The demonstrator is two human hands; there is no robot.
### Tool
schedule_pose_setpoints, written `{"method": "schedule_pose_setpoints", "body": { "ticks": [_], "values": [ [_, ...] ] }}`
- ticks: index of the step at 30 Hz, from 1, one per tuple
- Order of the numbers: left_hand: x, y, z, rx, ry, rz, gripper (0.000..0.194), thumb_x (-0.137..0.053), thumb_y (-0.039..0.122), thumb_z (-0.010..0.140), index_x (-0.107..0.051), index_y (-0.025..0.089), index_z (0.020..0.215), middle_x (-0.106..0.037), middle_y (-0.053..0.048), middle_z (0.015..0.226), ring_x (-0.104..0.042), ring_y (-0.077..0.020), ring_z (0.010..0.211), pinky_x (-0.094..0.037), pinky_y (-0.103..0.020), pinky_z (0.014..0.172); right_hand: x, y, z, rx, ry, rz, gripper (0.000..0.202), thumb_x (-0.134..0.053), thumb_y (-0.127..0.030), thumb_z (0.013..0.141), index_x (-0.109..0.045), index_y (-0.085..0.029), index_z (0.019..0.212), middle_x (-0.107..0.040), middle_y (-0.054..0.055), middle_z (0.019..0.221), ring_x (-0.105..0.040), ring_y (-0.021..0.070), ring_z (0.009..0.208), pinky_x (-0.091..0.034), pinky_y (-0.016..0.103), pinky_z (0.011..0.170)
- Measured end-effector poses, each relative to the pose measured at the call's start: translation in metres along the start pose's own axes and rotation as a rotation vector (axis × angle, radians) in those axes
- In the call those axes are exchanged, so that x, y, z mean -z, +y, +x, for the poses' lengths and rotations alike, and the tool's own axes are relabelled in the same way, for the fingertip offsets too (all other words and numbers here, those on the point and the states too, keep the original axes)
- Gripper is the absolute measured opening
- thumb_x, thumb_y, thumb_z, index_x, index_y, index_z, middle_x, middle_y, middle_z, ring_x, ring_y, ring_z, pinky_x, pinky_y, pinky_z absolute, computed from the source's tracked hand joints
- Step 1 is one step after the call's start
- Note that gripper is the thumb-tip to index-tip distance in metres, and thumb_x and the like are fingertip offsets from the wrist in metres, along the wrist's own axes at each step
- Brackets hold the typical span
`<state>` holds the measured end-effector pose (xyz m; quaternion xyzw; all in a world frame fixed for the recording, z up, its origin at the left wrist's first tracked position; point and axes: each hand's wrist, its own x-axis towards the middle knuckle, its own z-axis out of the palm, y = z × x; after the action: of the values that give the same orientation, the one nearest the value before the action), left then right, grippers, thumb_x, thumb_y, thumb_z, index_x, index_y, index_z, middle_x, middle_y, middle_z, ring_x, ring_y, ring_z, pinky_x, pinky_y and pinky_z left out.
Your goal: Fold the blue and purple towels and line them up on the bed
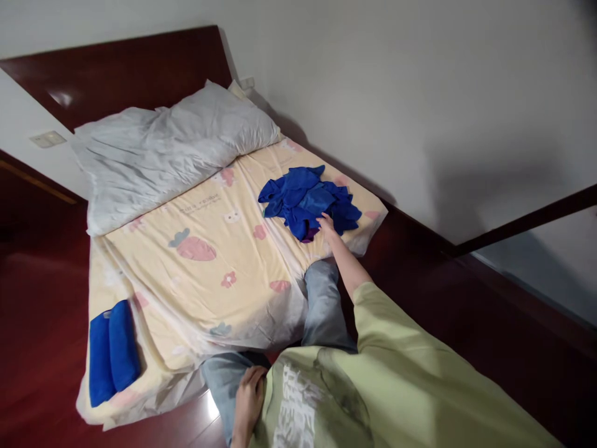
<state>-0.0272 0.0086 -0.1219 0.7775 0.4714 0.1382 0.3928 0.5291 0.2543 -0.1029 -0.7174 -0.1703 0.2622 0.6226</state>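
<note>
A heap of crumpled blue cloths [298, 193] lies on the bed near its right side, with a bit of purple cloth [310, 234] at its front edge. My right hand [326, 223] reaches onto the near edge of this heap, its fingers closed on a blue cloth. Down by my body, my left hand [250, 396] rests on my thigh, fingers loosely bent and no object visible in it. Two rolled or folded blue cloths [113, 351] lie side by side at the bed's near left corner.
The bed [252, 255] has a cream sheet printed with strawberries and flowers. A long grey-white pillow [172, 146] lies against the dark wooden headboard [125, 78]. A white wall [387, 93] runs along the right, and the floor [41, 298] is dark red.
</note>
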Motion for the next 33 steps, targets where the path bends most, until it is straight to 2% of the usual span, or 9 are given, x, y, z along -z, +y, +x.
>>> {"method": "schedule_pose_setpoints", "body": {
  "ticks": [4, 10, 14, 17, 20, 23, 25, 29, 33],
  "values": [
    [0.011, -0.010, 0.001, 0.017, 0.098, 0.066, 0.042, -0.039, 0.034, 0.088, -0.081, 0.041, 0.093, -0.077, -0.013, 0.099, -0.076, -0.0366, 0.093, -0.064, -0.054, 0.082, -0.004, -0.009, 0.003, -0.138, -0.027, 0.079, 0.048, -0.057, -0.024, 0.075, -0.064, -0.027, 0.122, -0.071, 0.003, 0.114, -0.068, 0.0168, 0.102, -0.056, 0.040, 0.098],
    [0.001, -0.002, 0.010, -0.020, 0.084, 0.061, 0.043, -0.041, 0.032, 0.088, -0.082, 0.044, 0.096, -0.077, -0.012, 0.100, -0.076, -0.0359, 0.093, -0.065, -0.053, 0.081, -0.005, -0.027, 0.006, -0.195, -0.096, 0.112, 0.048, -0.058, -0.018, 0.072, -0.066, -0.024, 0.119, -0.069, 0.006, 0.129, -0.067, 0.0155, 0.107, -0.054, 0.040, 0.101],
    [0.000, 0.001, 0.011, -0.052, 0.077, 0.087, 0.045, -0.041, 0.029, 0.087, -0.082, 0.045, 0.098, -0.077, -0.011, 0.100, -0.077, -0.0358, 0.091, -0.066, -0.053, 0.078, 0.003, -0.054, 0.023, -0.110, -0.074, 0.128, 0.054, -0.057, -0.017, 0.071, -0.067, -0.024, 0.124, -0.066, 0.007, 0.140, -0.066, 0.0159, 0.114, -0.054, 0.039, 0.102],
    [0.000, -0.001, 0.010, -0.082, 0.141, 0.127, 0.045, -0.043, 0.027, 0.086, -0.083, 0.043, 0.097, -0.077, -0.011, 0.097, -0.077, -0.0355, 0.088, -0.067, -0.050, 0.075, 0.013, -0.094, 0.048, 0.065, -0.084, 0.132, 0.056, -0.057, -0.022, 0.074, -0.067, -0.023, 0.130, -0.069, 0.008, 0.136, -0.066, 0.0167, 0.115, -0.053, 0.041, 0.105],
    [0.000, -0.002, 0.010, -0.122, 0.200, 0.143, 0.045, -0.043, 0.025, 0.083, -0.083, 0.042, 0.094, -0.077, -0.011, 0.093, -0.077, -0.0345, 0.083, -0.067, -0.047, 0.070, 0.023, -0.151, 0.076, 0.293, -0.153, 0.130, 0.055, -0.060, -0.031, 0.080, -0.065, -0.023, 0.134, -0.066, 0.009, 0.140, -0.062, 0.0178, 0.125, -0.049, 0.045, 0.112],
    [0.002, 0.000, 0.010, -0.101, 0.152, 0.117, 0.045, -0.042, 0.027, 0.084, -0.082, 0.045, 0.095, -0.078, -0.008, 0.096, -0.077, -0.0340, 0.087, -0.067, -0.049, 0.075, 0.029, -0.213, 0.098, 0.532, -0.228, 0.140, 0.055, -0.061, -0.036, 0.087, -0.060, -0.025, 0.141, -0.059, 0.009, 0.150, -0.054, 0.0176, 0.138, -0.040, 0.050, 0.119],
    [0.004, 0.000, 0.010, -0.070, 0.119, 0.086, 0.044, -0.042, 0.028, 0.083, -0.081, 0.046, 0.095, -0.078, -0.006, 0.099, -0.077, -0.0342, 0.092, -0.067, -0.051, 0.080, 0.031, -0.251, 0.105, 0.641, -0.264, 0.135, 0.055, -0.059, -0.037, 0.092, -0.057, -0.021, 0.144, -0.054, 0.012, 0.156, -0.050, 0.0175, 0.144, -0.035, 0.052, 0.122],
    [0.004, -0.004, 0.010, -0.054, 0.153, 0.048, 0.038, -0.045, 0.030, 0.084, -0.080, 0.043, 0.094, -0.078, -0.006, 0.100, -0.077, -0.0343, 0.093, -0.066, -0.051, 0.080, 0.031, -0.312, 0.109, 0.806, -0.331, 0.122, 0.053, -0.059, -0.036, 0.098, -0.054, -0.020, 0.148, -0.050, 0.011, 0.159, -0.039, 0.0187, 0.154, -0.032, 0.050, 0.125],
    [-0.002, -0.012, 0.010, -0.100, 0.231, 0.042, 0.036, -0.047, 0.030, 0.081, -0.080, 0.040, 0.092, -0.078, -0.011, 0.098, -0.077, -0.0343, 0.088, -0.067, -0.049, 0.075, 0.037, -0.368, 0.108, 0.874, -0.291, 0.152, 0.061, -0.057, -0.023, 0.099, -0.040, -0.013, 0.157, -0.036, 0.012, 0.168, -0.034, 0.0143, 0.156, -0.023, 0.043, 0.130]
  ]
}}
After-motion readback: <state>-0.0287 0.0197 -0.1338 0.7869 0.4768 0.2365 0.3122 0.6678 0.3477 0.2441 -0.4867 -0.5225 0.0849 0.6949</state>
